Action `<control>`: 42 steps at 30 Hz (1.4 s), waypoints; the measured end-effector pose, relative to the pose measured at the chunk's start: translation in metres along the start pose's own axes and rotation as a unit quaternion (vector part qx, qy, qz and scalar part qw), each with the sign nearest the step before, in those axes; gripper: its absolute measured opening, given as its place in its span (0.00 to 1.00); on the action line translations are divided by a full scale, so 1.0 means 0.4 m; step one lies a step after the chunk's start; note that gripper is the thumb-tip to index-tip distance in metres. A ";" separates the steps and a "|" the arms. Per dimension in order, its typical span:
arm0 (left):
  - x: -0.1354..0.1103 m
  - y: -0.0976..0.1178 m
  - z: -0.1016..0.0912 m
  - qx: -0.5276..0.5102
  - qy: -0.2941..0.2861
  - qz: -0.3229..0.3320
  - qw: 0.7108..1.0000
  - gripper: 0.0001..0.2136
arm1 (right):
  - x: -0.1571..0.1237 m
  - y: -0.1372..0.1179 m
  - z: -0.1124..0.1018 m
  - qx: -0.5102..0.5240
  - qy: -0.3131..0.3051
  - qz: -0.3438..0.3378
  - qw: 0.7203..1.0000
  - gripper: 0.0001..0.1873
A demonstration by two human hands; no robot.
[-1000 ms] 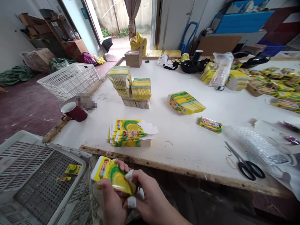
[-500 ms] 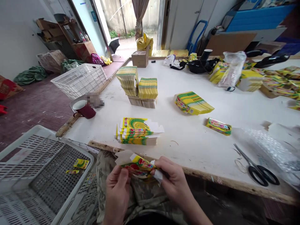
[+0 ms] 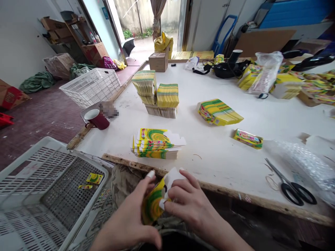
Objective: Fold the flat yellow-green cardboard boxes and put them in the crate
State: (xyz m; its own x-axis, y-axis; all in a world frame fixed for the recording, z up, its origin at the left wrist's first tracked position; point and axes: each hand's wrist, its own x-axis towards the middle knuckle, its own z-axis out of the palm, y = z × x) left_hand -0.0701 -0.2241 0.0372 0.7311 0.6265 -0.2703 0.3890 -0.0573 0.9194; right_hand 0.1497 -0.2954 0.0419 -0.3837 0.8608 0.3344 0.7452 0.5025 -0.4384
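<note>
Above my lap, near the table's front edge, a small yellow and green cardboard carton sits tilted between my hands, its white end flaps raised. My left hand cradles it from the left, with the thumb held away from the carton. My right hand has its bent fingers on the flap end. Part of the carton is hidden by the hands. Just beyond, on the table, lies a pile of flattened matching cartons with white flaps sticking out.
Stacked flat cartons and a fanned bundle lie farther back on the white table. A single filled carton, scissors and bubble wrap are right. A maroon mug stands left, above a plastic crate holding small cartons.
The carton has turned from lying lengthwise to standing tilted, its broad face showing. My left thumb has come off it, and my right hand has moved onto the flaps. The view has shifted slightly.
</note>
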 end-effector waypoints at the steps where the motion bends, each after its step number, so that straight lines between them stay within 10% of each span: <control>1: 0.009 0.000 0.019 0.004 -0.020 -0.018 1.000 0.45 | -0.003 -0.003 0.008 0.006 0.002 0.000 1.000 0.09; 6: 0.036 -0.036 0.102 0.049 0.105 -0.071 0.991 0.31 | -0.044 0.000 0.085 0.204 0.157 0.226 0.940 0.37; 13: 0.040 -0.072 0.144 0.150 0.142 0.015 0.978 0.36 | -0.026 -0.028 0.176 0.705 0.115 0.409 0.568 0.23; 16: 0.042 -0.079 0.148 0.178 0.139 0.062 0.972 0.33 | -0.011 -0.027 0.173 0.745 0.091 0.417 0.513 0.24; 18: 0.040 -0.079 0.149 0.179 0.125 0.079 0.973 0.31 | -0.010 -0.019 0.165 0.731 0.069 0.409 0.541 0.25; 24: 0.041 -0.067 0.151 0.115 0.067 0.022 0.991 0.33 | -0.024 -0.013 0.136 0.511 0.010 0.255 0.821 0.33; 27: 0.049 -0.073 0.153 0.111 0.114 0.058 0.986 0.32 | -0.030 -0.013 0.142 0.391 0.001 0.177 0.903 0.33; 32: 0.036 -0.084 0.144 0.191 0.183 0.053 0.963 0.32 | -0.052 0.014 0.167 0.292 0.091 0.191 0.933 0.30; 42: 0.016 -0.052 0.059 0.200 0.135 0.018 0.970 0.27 | -0.033 0.058 0.086 0.239 -0.085 0.136 0.958 0.15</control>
State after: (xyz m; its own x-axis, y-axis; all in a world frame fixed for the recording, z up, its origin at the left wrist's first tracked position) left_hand -0.0601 -0.2373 0.0096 0.5957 0.7962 -0.1063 0.5924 -0.3461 0.7275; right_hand 0.1533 -0.2924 -0.0015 -0.3243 0.9455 0.0299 0.5112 0.2018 -0.8354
